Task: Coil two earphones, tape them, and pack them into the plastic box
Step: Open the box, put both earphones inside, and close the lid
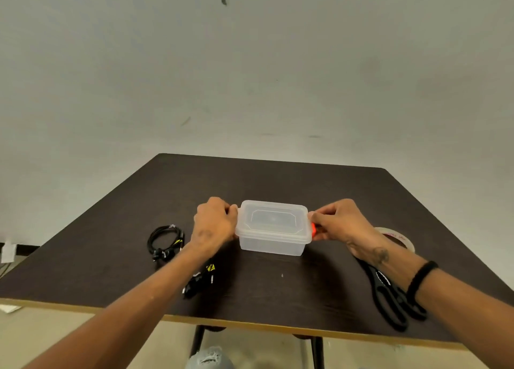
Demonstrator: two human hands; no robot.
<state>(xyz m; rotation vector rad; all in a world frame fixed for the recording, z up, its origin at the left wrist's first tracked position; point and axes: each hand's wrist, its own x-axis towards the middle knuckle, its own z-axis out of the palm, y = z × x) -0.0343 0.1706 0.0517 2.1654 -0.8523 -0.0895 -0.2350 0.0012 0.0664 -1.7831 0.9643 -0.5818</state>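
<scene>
Two hands bracketed the plastic box (272, 227) in the head view, the only view there was. The box sat near the middle of the dark table (278, 182), its clear lid (272, 219) seated on top. The left hand (215, 221) was curled against the box's left end, fingers closed on the edge or clip there, though the clip itself was hidden behind them. The right hand (338, 220) pinched at the right end, thumb and fingers closed on the orange latch (313, 229), of which only a sliver showed. One coiled earphone (166, 242) lay well left of the box, and a second earphone (199, 279) lay nearer the table's front edge, partly hidden under the left forearm; whether either carried tape could not be told. A tape roll (400, 236) lay behind the right wrist and black scissors (390, 299) lay under the right forearm, near the front right edge. Nothing dark could be seen through the box walls, so packing looked not yet done. Judging from this, the risks were plain: an uneven pull on the two ends could skid the light box or pop the lid abruptly, and either forearm could sweep the near earphone or the scissors off the table.
</scene>
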